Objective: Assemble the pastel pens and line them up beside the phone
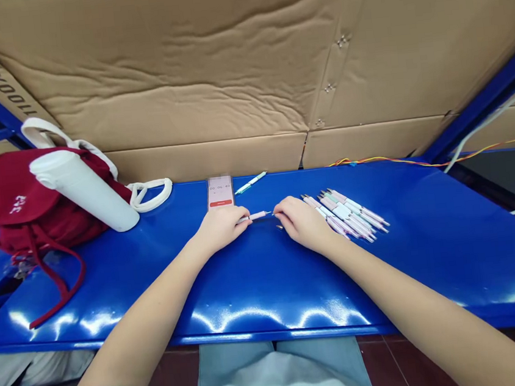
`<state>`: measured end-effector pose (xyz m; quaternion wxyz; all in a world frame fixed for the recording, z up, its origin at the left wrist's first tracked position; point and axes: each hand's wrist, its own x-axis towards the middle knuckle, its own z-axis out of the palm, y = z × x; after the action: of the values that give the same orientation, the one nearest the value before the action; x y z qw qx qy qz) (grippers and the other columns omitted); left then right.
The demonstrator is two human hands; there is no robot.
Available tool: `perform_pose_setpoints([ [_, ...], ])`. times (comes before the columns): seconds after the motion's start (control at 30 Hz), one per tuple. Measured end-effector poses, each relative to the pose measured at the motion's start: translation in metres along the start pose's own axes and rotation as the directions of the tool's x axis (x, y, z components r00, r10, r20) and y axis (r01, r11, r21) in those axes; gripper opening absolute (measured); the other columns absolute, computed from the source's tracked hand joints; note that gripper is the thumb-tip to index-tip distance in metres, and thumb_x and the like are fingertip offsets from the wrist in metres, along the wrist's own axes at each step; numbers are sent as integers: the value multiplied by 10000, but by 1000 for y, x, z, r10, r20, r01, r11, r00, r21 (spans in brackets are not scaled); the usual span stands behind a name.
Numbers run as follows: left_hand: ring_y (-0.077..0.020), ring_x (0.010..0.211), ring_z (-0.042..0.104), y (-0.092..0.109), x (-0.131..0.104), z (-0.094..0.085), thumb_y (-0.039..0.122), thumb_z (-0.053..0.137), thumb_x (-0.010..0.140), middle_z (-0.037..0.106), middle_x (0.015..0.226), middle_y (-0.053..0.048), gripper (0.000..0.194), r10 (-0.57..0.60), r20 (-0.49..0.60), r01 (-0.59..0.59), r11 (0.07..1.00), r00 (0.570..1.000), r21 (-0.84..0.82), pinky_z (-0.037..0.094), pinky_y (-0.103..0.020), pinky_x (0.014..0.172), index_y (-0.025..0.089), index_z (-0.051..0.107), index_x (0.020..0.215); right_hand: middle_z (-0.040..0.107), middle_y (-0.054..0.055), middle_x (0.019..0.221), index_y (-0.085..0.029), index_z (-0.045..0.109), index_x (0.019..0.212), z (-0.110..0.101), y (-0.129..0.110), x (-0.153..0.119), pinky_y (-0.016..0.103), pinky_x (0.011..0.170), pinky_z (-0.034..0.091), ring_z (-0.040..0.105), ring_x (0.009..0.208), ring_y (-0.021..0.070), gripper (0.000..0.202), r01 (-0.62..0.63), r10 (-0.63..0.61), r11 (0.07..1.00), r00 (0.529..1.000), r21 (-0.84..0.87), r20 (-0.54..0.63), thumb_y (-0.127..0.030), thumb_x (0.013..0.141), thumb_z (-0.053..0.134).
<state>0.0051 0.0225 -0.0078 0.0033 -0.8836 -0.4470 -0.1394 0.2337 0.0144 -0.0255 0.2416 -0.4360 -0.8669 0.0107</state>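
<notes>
My left hand (225, 226) is closed around a pale pink and white pen barrel (256, 216), which lies level and points right. Close to the barrel's right end, my right hand (301, 220) has thumb and forefinger pinched together. A thin bluish bit shows at its fingertips; what it belongs to is too small to make out. Just below those fingers is a small dark, gold-coloured tip (280, 227), partly hidden by the hand. Beside my right hand lies a bundle of pens (349, 215) in white, pink and mint, with dark tips pointing away.
A mint pen (250, 183) lies beyond my hands, by a phone (220, 191) showing a timer. On the left, a white bottle (85, 189) leans against a red bag (51, 205). Cardboard (208, 69) walls the back of the blue table (258, 285); wires (387, 159) run at right.
</notes>
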Motion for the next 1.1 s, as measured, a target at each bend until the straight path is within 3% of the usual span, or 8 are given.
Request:
perform_pose_setpoints([
  [0.17, -174, 876, 635, 3, 0, -1, 329, 506, 878, 690, 967, 7, 181, 27, -19, -27, 1000, 999, -1, 459, -243, 696, 228, 632, 960, 656, 75, 904, -166, 582, 909, 0, 10, -2, 301, 765, 443, 588, 825, 196, 162, -20, 21, 998, 999, 59, -27, -169, 888, 421],
  [0.4, -165, 875, 632, 3, 0, 0, 328, 510, 876, 687, 946, 4, 178, 49, -30, -49, 999, 998, -4, 460, -243, 707, 225, 634, 950, 671, 84, 911, -169, 605, 912, -1, 4, -1, 312, 771, 453, 609, 842, 208, 183, -66, 66, 998, 998, 23, -19, -169, 880, 425],
  [0.77, -163, 894, 627, 5, 0, 5, 334, 493, 883, 682, 957, -2, 197, 56, -5, -57, 998, 998, -18, 468, -242, 735, 220, 630, 967, 662, 74, 895, -170, 613, 919, 3, 3, -1, 305, 781, 461, 602, 838, 201, 192, -39, 40, 999, 999, 38, -5, -187, 892, 424],
  [0.97, -165, 895, 626, 6, 0, 6, 334, 489, 886, 677, 970, -7, 197, 64, 14, -63, 997, 998, -34, 470, -251, 745, 219, 625, 973, 671, 76, 954, -176, 615, 965, 10, 2, -2, 317, 810, 470, 614, 882, 202, 212, -28, 27, 993, 1000, 117, 5, -174, 887, 418],
  [1.1, -167, 902, 627, 6, 0, 6, 334, 481, 889, 679, 977, -11, 204, 58, 14, -57, 998, 998, -37, 470, -253, 752, 220, 626, 976, 675, 69, 959, -187, 566, 1099, 9, 1, -2, 311, 772, 476, 627, 860, 193, 262, -81, 81, 982, 997, 170, 11, -171, 875, 431],
])
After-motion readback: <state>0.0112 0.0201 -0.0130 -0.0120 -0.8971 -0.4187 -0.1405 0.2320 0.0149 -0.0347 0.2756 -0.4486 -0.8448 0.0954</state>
